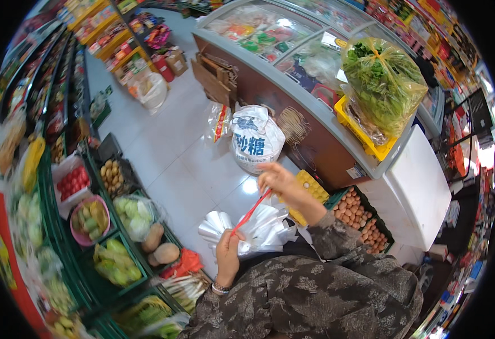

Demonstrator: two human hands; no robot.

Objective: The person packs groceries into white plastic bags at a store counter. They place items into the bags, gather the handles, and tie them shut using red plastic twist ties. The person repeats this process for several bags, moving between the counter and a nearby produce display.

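A bundle of white plastic bags [268,229] fans out in front of my body, gathered near the middle. My left hand [229,254] pinches a red plastic strip [247,217] at the bundle, thumb on top. The strip runs taut up to my right hand [279,182], which grips its other end with some fingers raised. Beyond the hands, a white woven sack [257,137] with blue print stands on the floor. Part of the bundle is hidden behind my left hand and against my dark clothing.
Green crates [122,271] of vegetables and fruit line the left. At right are a chest freezer [315,97], a yellow basket [345,118] with bagged leafy greens [379,84] on its corner, yellow egg trays [311,186] and crates of eggs [353,207]. Flattened cardboard [213,78] leans on the freezer.
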